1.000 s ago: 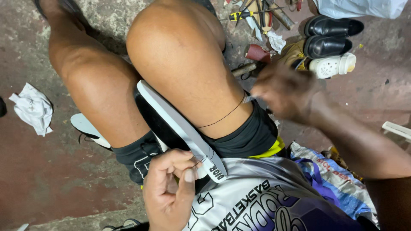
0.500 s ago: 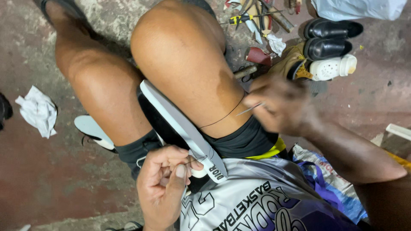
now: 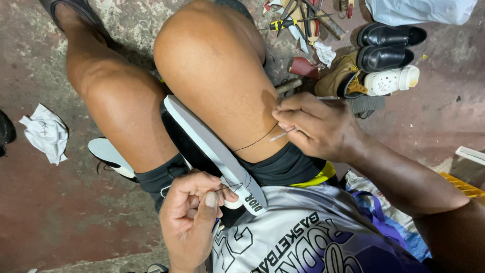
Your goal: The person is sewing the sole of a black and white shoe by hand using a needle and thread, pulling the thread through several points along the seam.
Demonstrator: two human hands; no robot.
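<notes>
A black shoe with a white sole [image 3: 212,146] is clamped sole-up between my thighs. My left hand [image 3: 194,215] pinches a dark thread [image 3: 252,143] at the heel end of the sole. The thread runs across my right thigh to my right hand [image 3: 316,126], which grips a thin awl or needle [image 3: 282,134] with the thread tied to it, close against the thigh. Both hands are closed on what they hold.
A second white-soled shoe [image 3: 108,154] lies on the floor under my left leg. A crumpled white cloth [image 3: 45,134] lies at left. Tools [image 3: 303,23], black shoes [image 3: 389,43], a tan boot [image 3: 338,76] and a white clog [image 3: 391,80] crowd the upper right.
My right hand has come down from the upper right toward my thigh, drawing the needle and thread closer. My left hand stays on the sole's heel end.
</notes>
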